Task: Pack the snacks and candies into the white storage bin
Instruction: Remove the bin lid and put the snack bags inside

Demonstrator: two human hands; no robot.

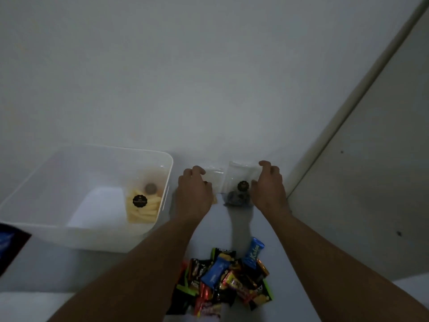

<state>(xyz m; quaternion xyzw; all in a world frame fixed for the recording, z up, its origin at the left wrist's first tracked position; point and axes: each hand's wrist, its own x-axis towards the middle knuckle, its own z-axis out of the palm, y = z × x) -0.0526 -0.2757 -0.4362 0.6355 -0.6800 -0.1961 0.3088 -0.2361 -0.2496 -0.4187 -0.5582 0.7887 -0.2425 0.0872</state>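
Note:
The white storage bin [46, 182] stands at the left and holds one clear bag of pale stick snacks [144, 205] with a black sticker. Two more clear snack bags lean against the wall to its right. My left hand [193, 191] grips the left clear bag [216, 180], fingers curled over its top corner. My right hand [269, 189] grips the right clear bag [241, 175], which has dark contents and a black sticker, thumb on its front. A pile of small wrapped candies [227, 280] lies near me between my forearms.
A white wall rises right behind the bags. A pale door or panel [359, 182] slants along the right side. A dark blue and black packet [9, 247] pokes in at the left edge, near the bin's front corner.

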